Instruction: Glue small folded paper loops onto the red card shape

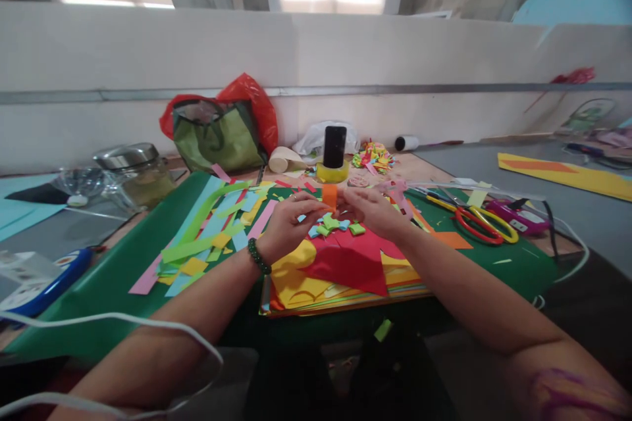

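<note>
Between my two hands an orange paper strip point(330, 196) stands upright. My left hand point(291, 220), with a dark green bead bracelet point(258, 256) at the wrist, pinches its lower left side. From the right, my right hand point(371, 209) has its fingers pressed together at the strip's other edge. Just below lie several small folded green and blue paper pieces point(326, 225). They rest on a red paper sheet point(348, 263), which tops a stack of coloured sheets with yellow paper point(291, 281) showing.
Cut paper strips point(197, 247) are strewn on the green mat point(123, 276) at left. Red- and yellow-handled scissors point(476, 223) lie at right near a magenta device point(518, 218). Behind stand a phone point(335, 147) on a yellow tape roll point(332, 173), a paper-piece pile point(374, 156) and a glass jar point(138, 184).
</note>
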Motion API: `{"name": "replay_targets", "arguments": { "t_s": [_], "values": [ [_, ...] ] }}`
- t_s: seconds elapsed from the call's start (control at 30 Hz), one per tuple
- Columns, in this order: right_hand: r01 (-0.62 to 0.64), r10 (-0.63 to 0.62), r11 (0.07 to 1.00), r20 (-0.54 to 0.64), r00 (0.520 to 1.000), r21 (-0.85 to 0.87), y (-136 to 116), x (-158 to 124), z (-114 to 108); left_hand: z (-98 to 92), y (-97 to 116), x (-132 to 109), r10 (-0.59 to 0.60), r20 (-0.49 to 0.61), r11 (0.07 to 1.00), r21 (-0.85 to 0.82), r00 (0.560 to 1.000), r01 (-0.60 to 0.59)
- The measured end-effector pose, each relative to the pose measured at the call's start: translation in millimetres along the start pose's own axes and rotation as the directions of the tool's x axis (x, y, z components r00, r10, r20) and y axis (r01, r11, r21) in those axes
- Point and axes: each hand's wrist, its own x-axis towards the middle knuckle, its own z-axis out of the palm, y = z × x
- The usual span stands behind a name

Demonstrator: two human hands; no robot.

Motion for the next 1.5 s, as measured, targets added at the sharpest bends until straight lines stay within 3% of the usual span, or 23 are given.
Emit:
{"name": "replay_targets", "arguments": {
  "t_s": [0.07, 0.13, 0.23, 0.33, 0.47, 0.77, 0.9, 0.97, 1.17, 1.3, 1.4, 1.5],
  "values": [
    [-0.05, 0.05, 0.985, 0.005, 0.999, 0.167, -2.4, 3.2, -6.7, -0.1, -2.3, 0.4, -0.019, -0.015, 1.0, 0.013, 1.0, 0.019],
    [-0.011, 0.029, 0.969, -0.072, 0.997, 0.247, -1.6, 7.5, -13.1, -0.4, -4.2, 0.7, -0.017, -0.053, 1.0, 0.025, 0.998, 0.019],
    [0.13, -0.078, 0.975, -0.27, 0.96, 0.18, 7.4, 14.6, -18.4, -0.5, -5.8, 0.3, 0.059, -0.093, 0.997, 0.063, 0.994, -0.053],
    [0.165, -0.107, 0.976, -0.349, 0.931, 0.142, 18.4, 20.4, -19.5, 0.2, -5.5, -1.1, 0.176, -0.114, 0.978, 0.13, 0.978, -0.161],
    [0.153, -0.095, 0.978, -0.345, 0.934, 0.145, 24.7, 22.6, -19.4, 1.5, -3.5, -2.9, 0.284, -0.148, 0.947, 0.201, 0.947, -0.252],
    [0.14, -0.081, 0.976, -0.316, 0.945, 0.168, 19.4, 17.6, -13.0, 1.8, -3.4, -8.1, 0.377, -0.1, 0.884, 0.334, 0.921, -0.326],
    [-0.07, 0.118, 0.972, -0.208, 0.971, 0.225, 19.5, 18.1, -6.8, 2.3, -3.8, -11.0, 0.385, -0.011, 0.864, 0.357, 0.923, -0.356],
    [-0.112, 0.15, 0.965, -0.151, 0.977, 0.237, 20.0, 17.7, -3.6, 3.2, -2.7, -11.1, 0.372, 0.03, 0.863, 0.357, 0.928, -0.358],
    [0.057, -0.028, 0.983, -0.162, 0.986, 0.175, 22.2, 14.9, -0.4, 7.3, 2.1, -7.7, 0.242, 0.073, 0.943, 0.217, 0.968, -0.252],
    [0.173, -0.169, 0.985, -0.172, 0.97, 0.009, 20.7, 10.2, 0.9, 11.4, 3.4, -5.1, -0.012, 0.016, 1.0, -0.005, 1.0, 0.012],
    [0.266, -0.284, 0.954, -0.125, 0.951, -0.14, 17.9, 5.8, 3.6, 14.1, 4.1, -3.6, -0.257, -0.005, 0.935, -0.255, 0.967, 0.247],
    [0.312, -0.343, 0.913, -0.08, 0.936, -0.264, 16.6, 3.1, 5.2, 14.6, 6.3, -2.3, -0.386, 0.062, 0.818, -0.438, 0.92, 0.373]
  ]
}}
